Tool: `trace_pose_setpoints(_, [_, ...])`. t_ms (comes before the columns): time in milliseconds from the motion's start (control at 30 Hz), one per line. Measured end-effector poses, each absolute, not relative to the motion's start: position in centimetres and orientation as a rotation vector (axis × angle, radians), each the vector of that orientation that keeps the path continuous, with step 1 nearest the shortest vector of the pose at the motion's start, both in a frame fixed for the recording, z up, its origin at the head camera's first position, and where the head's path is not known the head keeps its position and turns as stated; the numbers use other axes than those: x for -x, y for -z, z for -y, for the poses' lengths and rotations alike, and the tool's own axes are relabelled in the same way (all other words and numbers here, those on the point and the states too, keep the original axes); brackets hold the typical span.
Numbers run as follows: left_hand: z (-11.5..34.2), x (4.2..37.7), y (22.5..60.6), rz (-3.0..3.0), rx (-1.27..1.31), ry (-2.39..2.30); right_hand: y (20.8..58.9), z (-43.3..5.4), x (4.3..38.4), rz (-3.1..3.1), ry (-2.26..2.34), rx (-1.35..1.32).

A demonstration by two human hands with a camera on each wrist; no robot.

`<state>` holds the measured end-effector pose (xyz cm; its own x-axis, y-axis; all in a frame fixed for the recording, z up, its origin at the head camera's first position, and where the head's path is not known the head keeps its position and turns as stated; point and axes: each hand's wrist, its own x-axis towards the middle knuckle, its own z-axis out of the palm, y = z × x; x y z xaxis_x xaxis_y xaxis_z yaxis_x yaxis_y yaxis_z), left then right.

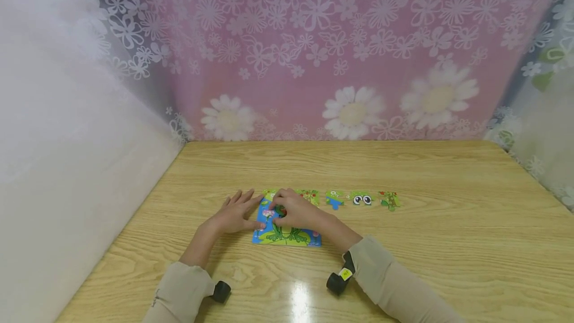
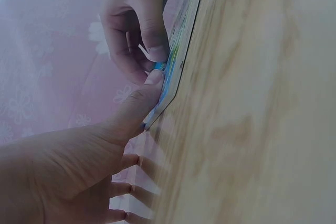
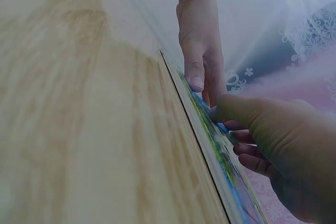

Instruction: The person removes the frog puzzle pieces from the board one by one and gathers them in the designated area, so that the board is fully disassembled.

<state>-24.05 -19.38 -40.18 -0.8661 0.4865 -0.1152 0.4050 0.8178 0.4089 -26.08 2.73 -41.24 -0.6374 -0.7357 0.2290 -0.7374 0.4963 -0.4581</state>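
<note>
Right hand (image 1: 296, 211) pinching a blue piece (image 2: 159, 66) at the frog puzzle (image 1: 287, 244).
Puzzle lies flat on the bench (image 1: 269, 283); left hand (image 1: 233, 216) spread, thumb on its left side. Advised: brace with that thumb, align piece before pressing.

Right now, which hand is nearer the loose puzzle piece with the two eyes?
Right. The right hand is over the puzzle board, left of the eye piece; the left hand is farther left, at the board's left edge.
</note>
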Motion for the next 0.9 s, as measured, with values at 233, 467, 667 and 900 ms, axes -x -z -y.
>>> trace_pose_setpoints(233, [19.3, 24.0, 40.0, -2.785, -0.699, -0.567, 40.5, -3.1, 26.0, 2.734, -0.868, -1.309])
trace_pose_setpoints(467, [19.3, 24.0, 40.1, -2.792, -0.690, -0.543, 39.2, -4.7, 25.5, 2.719, -0.916, -1.312])
trace_pose_setpoints(667, [19.3, 24.2, 40.3, -2.792, -0.690, -0.548, 38.6, -7.0, 25.4, 2.677, -0.881, -1.299])
trace_pose_setpoints(900, [19.4, 24.1, 40.4, -2.791, -0.703, -0.573, 38.4, -9.9, 24.9, 2.737, -0.867, -1.218])
